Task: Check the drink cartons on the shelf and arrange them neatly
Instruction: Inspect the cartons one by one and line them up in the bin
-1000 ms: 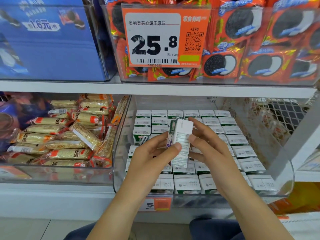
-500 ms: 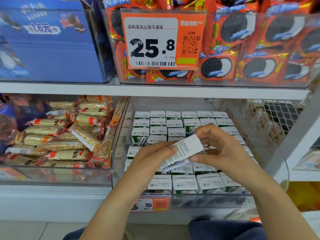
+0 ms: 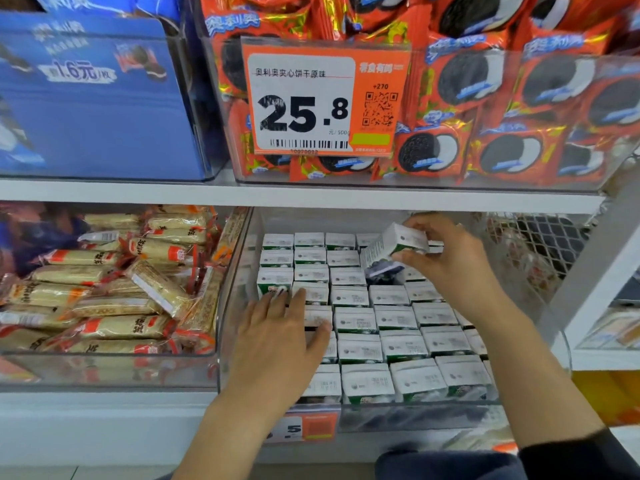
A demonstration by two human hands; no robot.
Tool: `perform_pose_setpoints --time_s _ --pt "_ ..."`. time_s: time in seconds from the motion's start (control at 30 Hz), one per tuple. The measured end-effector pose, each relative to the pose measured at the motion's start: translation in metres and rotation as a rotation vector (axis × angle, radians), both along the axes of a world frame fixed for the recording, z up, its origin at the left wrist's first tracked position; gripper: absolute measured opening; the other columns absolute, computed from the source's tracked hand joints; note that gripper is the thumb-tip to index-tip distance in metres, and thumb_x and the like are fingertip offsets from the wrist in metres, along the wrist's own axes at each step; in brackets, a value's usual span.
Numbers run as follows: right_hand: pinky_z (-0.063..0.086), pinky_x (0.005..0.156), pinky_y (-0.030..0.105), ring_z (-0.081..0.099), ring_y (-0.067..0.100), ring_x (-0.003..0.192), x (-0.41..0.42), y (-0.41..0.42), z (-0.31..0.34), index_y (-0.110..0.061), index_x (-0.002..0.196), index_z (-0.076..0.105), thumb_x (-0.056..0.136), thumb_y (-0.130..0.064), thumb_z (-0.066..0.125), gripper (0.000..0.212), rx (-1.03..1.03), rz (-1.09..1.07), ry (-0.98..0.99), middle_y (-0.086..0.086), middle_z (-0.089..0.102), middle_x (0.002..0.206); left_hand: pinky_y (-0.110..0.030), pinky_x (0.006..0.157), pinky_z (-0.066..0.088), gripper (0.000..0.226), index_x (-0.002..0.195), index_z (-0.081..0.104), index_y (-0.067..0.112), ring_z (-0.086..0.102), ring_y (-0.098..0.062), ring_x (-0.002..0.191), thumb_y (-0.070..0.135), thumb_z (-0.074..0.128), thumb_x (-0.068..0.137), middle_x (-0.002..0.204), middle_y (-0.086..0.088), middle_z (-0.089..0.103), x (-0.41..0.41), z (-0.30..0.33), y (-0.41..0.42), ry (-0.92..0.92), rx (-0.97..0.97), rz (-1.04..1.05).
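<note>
Several small white-topped drink cartons (image 3: 394, 320) stand in tight rows inside a clear plastic bin (image 3: 415, 415) on the lower shelf. My right hand (image 3: 450, 265) grips one carton (image 3: 394, 245), tilted on its side, above a dark gap (image 3: 382, 273) in the back rows. Over the left front cartons my left hand (image 3: 280, 337) rests flat with its fingers straight, touching their tops. Part of the front left row is hidden under that hand.
A clear bin of yellow snack bars (image 3: 114, 289) sits to the left. Above, a shelf board (image 3: 298, 195) carries red cookie packs (image 3: 502, 98), a blue box (image 3: 90, 98) and an orange price tag (image 3: 325, 98). A wire mesh basket (image 3: 540, 244) stands at right.
My left hand let go of the carton and dropped onto the front left cartons. My right hand carried the carton up and back, toward the gap in the rear rows.
</note>
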State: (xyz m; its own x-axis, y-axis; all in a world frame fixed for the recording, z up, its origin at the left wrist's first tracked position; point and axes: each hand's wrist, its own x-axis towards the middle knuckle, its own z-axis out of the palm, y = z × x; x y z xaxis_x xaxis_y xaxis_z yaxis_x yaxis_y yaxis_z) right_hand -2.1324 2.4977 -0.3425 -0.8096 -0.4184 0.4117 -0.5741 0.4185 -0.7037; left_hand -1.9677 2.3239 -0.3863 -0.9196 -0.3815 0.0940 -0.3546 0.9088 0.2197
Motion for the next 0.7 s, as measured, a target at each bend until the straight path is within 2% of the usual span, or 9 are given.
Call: perform_pose_setpoints --time_s 0.07,0.17,0.3,0.37,0.43,0.5,0.6,0.7 --pt "0.049 0.073 0.019 0.054 0.010 0.094 -0.002 -0.003 0.003 -0.024 0.109 0.060 0.079 -0.017 0.076 0.035 0.091 -0.018 0.062 -0.006 0.059 0.102 -0.035 0.118 0.006 0.068 0.152 0.015 0.026 0.017 -0.016 0.145 0.061 0.020 0.095 0.157 0.002 0.027 0.000 0.000 0.000 -0.025 -0.018 0.001" --pt "0.042 0.074 0.019 0.051 0.011 0.092 -0.001 -0.005 0.007 -0.024 0.113 0.063 0.078 -0.020 0.077 0.037 0.228 -0.021 0.171 -0.010 0.053 0.099 -0.036 0.120 0.006 0.068 0.152 0.012 0.025 0.016 -0.016 0.146 0.060 0.018 0.095 0.157 0.001 0.025 0.000 0.001 0.001 -0.056 -0.017 0.000" --pt "0.045 0.073 0.029 0.052 0.017 0.076 0.003 -0.010 0.001 -0.022 0.114 0.063 0.079 -0.019 0.076 0.038 0.299 -0.021 0.169 -0.014 0.043 0.088 -0.037 0.120 0.005 0.068 0.153 0.012 0.024 0.015 -0.016 0.146 0.060 0.018 0.095 0.158 0.001 0.024 0.001 0.002 0.001 -0.062 -0.023 -0.001" --pt "0.047 0.076 0.031 0.053 0.018 0.073 0.004 -0.012 -0.005 -0.020 0.117 0.063 0.080 -0.020 0.075 0.038 0.343 -0.004 0.149 -0.013 0.046 0.089 -0.037 0.120 0.004 0.068 0.153 0.011 0.023 0.014 -0.017 0.146 0.060 0.018 0.095 0.158 0.001 0.024 0.001 0.003 0.002 -0.064 -0.023 -0.001" --pt "0.047 0.082 0.030 0.059 0.023 0.084 0.003 -0.013 -0.011 -0.019 0.120 0.062 0.084 -0.019 0.072 0.037 0.398 0.023 0.107 -0.004 0.059 0.104 -0.036 0.120 0.004 0.068 0.153 0.011 0.023 0.014 -0.017 0.146 0.059 0.018 0.096 0.158 0.000 0.023 0.001 0.003 0.002 -0.063 -0.020 -0.003" --pt "0.046 0.086 0.027 0.061 0.024 0.099 0.003 -0.014 -0.016 -0.017 0.121 0.064 0.089 -0.016 0.064 0.032 0.477 0.042 0.094 0.005 0.063 0.119 -0.037 0.120 0.004 0.068 0.153 0.011 0.023 0.015 -0.017 0.146 0.059 0.018 0.096 0.158 0.000 0.024 0.001 0.002 0.003 -0.058 -0.021 -0.004" --pt "0.046 0.090 0.026 0.062 0.022 0.104 0.006 -0.014 -0.013 -0.015 0.115 0.068 0.094 -0.010 0.054 0.025 0.547 0.016 0.122 0.004 0.065 0.122 -0.036 0.120 0.004 0.067 0.153 0.012 0.023 0.015 -0.016 0.146 0.059 0.019 0.096 0.157 0.000 0.025 0.001 0.001 0.002 -0.042 -0.025 -0.004" --pt "0.046 0.091 0.028 0.059 0.018 0.108 0.008 -0.005 -0.004 -0.020 0.109 0.070 0.090 -0.020 0.063 0.020 0.566 0.033 0.028 0.000 0.063 0.122 -0.036 0.120 0.004 0.067 0.153 0.012 0.023 0.015 -0.016 0.146 0.059 0.018 0.096 0.157 0.001 0.026 0.002 0.000 0.002 -0.035 -0.021 -0.010"
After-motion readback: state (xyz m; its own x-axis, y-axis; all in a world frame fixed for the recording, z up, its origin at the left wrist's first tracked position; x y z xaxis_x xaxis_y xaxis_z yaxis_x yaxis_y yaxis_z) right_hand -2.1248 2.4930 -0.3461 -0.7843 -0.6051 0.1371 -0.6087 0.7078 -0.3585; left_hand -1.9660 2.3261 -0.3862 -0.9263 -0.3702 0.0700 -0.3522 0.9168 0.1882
